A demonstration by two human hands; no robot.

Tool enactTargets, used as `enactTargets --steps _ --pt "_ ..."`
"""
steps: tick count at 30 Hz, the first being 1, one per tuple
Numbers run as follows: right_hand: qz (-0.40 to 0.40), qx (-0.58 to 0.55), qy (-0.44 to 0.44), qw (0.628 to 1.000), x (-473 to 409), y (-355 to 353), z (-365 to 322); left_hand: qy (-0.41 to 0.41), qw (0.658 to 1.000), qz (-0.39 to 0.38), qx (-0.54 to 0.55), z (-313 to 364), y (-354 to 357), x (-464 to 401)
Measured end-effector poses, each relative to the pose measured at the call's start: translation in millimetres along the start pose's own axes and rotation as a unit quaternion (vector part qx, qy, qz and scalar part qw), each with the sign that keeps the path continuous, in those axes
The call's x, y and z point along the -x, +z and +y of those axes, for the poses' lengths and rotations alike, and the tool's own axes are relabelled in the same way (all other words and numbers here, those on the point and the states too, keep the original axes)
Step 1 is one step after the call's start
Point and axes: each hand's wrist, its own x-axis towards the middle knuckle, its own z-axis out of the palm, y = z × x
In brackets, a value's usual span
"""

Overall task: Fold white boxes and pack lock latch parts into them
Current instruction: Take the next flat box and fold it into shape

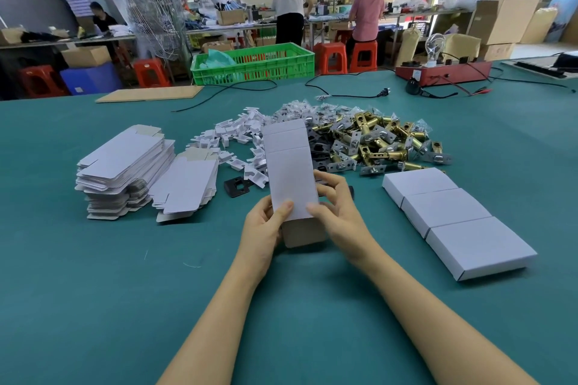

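Both hands on the box, mid-bench, green surface open all round your forearms.
Your left hand (266,222) and right hand (334,206) pinch the lower end of a white box (289,166), held tilted above the bench (93,291). Flat blanks (125,166) are stacked toward the left edge, three folded boxes (450,212) line up toward the right, and the latch parts (375,144) are heaped just beyond, toward the far edge.
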Motion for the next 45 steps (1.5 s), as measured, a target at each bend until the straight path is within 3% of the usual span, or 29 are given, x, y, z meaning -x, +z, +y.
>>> enactTargets --steps 4,9,18,33,36,38,41,43,45 --pt "0.046 -0.03 0.017 0.998 -7.0 -7.1 0.7 0.027 0.999 -0.022 -0.041 -1.2 1.2 -0.4" --pt "0.006 -0.1 0.012 0.995 -9.1 -16.5 -3.4 0.061 0.996 -0.043 -0.055 2.2 0.6 1.3" --pt "-0.029 -0.039 -0.027 0.998 -7.3 -16.9 -14.6 0.106 0.994 -0.025 -0.019 15.3 2.0 0.7" --pt "-0.032 -0.06 -0.077 0.995 -2.6 -19.3 -33.4 0.15 0.984 -0.062 -0.071 18.8 4.5 6.0" --pt "-0.021 -0.051 -0.081 0.995 -2.6 -16.9 -31.3 0.163 0.977 -0.028 -0.132 14.5 6.7 6.2" --pt "0.017 -0.012 -0.086 0.996 -0.9 -11.0 -26.1 0.192 0.96 0.059 -0.197 9.7 9.6 7.5" --pt "0.091 0.101 -0.106 0.985 4.6 2.8 -18.4 0.289 0.869 0.218 -0.336 6.2 12.8 8.8" --pt "0.062 0.116 -0.096 0.987 9.8 15.9 -15.4 0.35 0.807 0.257 -0.4 3.2 13.7 11.0" --pt "0.006 0.081 -0.064 0.995 14.0 30.1 -9.3 0.35 0.799 0.239 -0.426 -0.7 18.0 16.1"
